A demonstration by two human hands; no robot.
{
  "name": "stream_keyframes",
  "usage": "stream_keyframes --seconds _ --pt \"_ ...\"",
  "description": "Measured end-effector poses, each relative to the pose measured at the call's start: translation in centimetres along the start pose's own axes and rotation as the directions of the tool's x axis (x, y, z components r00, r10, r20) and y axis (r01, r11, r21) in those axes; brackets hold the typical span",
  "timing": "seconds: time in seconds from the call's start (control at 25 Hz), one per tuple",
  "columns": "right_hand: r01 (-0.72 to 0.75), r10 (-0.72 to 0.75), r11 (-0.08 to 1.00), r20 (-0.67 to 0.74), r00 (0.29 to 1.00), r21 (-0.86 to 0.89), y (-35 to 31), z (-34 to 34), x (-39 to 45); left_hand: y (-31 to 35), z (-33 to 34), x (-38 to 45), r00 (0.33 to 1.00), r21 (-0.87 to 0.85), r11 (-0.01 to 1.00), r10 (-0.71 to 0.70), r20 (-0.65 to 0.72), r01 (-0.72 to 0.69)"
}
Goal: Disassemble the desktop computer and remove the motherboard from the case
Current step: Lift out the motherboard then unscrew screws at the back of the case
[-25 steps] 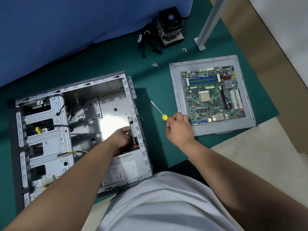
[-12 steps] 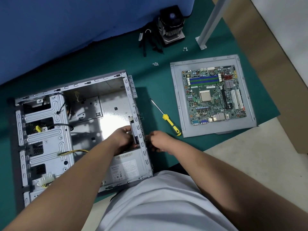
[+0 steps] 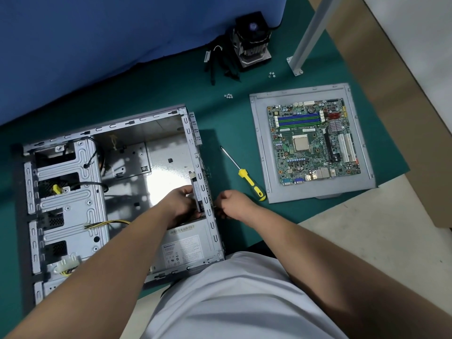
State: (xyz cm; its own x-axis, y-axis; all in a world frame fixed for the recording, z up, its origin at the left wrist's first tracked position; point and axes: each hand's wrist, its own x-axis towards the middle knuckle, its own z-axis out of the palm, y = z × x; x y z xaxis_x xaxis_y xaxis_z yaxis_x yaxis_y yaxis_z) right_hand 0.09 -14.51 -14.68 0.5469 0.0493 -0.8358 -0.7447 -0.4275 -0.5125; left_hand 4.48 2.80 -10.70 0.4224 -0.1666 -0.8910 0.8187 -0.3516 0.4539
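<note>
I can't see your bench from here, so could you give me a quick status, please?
Left hand inside case, right hand at its rear wall. Motherboard out, on panel. Screwdriver set down.

Your case (image 3: 73, 167) is bare grey sheet metal, its floor glossy; the screwdriver (image 3: 252, 184) handle is yellow plastic; the surface (image 3: 146, 94) is matt green.

Pretty even overhead room light, nothing dim. Big blown-out glare patch on the bare metal floor of the case (image 3: 168, 182) mid-frame. Soft shadow on the green mat (image 3: 146, 94) just right of the case wall. Wide-angle bend near the edges, forearms at the bottom slightly soft, centre reasonably sharp.
</note>
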Motion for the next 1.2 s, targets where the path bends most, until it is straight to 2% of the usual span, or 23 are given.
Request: stream_keyframes --seconds 0.24,0.36,0.44,0.52,0.64,0.72,0.84,1.04,1.2 --pt "0.152 -0.159 0.977 -0.036 0.987 -0.153 0.9 -0.4 0.0 -0.2 -0.1 0.0 1.000 -0.029 1.000 -0.007 0.013 0.008" --pt "0.173 -0.179 0.973 -0.024 0.984 -0.155 1.0 -0.6 0.0 0.0 -0.2 -0.1 1.000 0.039 0.999 0.010 0.007 -0.010" --pt "0.125 -0.127 0.986 -0.010 0.992 -0.110 0.8 -0.5 0.2 0.1 -0.1 -0.3 0.999 0.102 0.994 0.032 -0.004 -0.032" --pt "0.013 -0.013 1.000 0.042 0.999 0.016 0.3 -0.1 0.3 0.2 0.0 -0.4 0.999 0.130 0.991 0.035 -0.005 -0.034" --pt "-0.165 0.145 0.968 0.115 0.983 0.188 0.0 0.6 0.3 0.5 0.1 -0.7 0.998 0.178 0.983 0.054 -0.007 -0.052" --pt "-0.199 0.176 0.950 0.114 0.978 0.241 0.0 0.7 0.4 0.6 0.1 -0.8 0.998 0.194 0.979 0.067 -0.009 -0.064" --pt "-0.172 0.150 0.952 0.104 0.983 0.252 -0.1 0.6 0.4 0.7 0.0 -1.0 0.998 0.199 0.978 0.065 -0.009 -0.062" --pt "-0.062 0.060 0.997 0.051 0.997 0.053 0.4 0.5 0.8 0.8 0.1 -1.0 0.998 0.203 0.977 0.064 -0.006 -0.061" --pt "0.035 -0.035 0.999 0.002 0.999 0.004 0.9 0.2 0.6 0.7 0.1 -1.0 0.998 0.199 0.978 0.060 -0.005 -0.057"
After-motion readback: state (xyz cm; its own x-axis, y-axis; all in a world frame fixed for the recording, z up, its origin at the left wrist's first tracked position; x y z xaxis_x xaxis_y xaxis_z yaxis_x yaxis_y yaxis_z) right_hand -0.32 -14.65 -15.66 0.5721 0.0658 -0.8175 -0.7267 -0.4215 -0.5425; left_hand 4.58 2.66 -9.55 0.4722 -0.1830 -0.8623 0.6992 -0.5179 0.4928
